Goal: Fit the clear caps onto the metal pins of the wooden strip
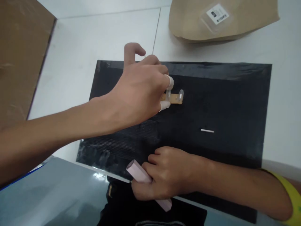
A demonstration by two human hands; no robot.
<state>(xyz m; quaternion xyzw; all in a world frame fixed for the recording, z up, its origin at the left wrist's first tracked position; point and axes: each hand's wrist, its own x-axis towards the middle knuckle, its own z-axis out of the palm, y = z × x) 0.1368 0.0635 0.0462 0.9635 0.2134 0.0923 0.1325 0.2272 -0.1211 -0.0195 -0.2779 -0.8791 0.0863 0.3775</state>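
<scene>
My left hand [143, 88] reaches over a black mat [230, 106], with white covers on the thumb tip [165, 105] and one fingertip [171, 82]. Those two tips close around a small tan strip [175, 99] with upright clear plastic pieces [180, 95]; the hand hides the strip's left part. One finger is raised and hooked away from it. Near the mat's front edge, my right hand [162, 175] is wrapped around a pale pink, six-sided stick [138, 171], held slanting, both ends showing.
A short thin white stick [207, 130] lies on the mat's right half. Behind the mat, a brown paper bag [188, 22] with a labelled clear packet [217, 15] rests on the white table [105, 37]. A brown panel [21, 56] stands at the left.
</scene>
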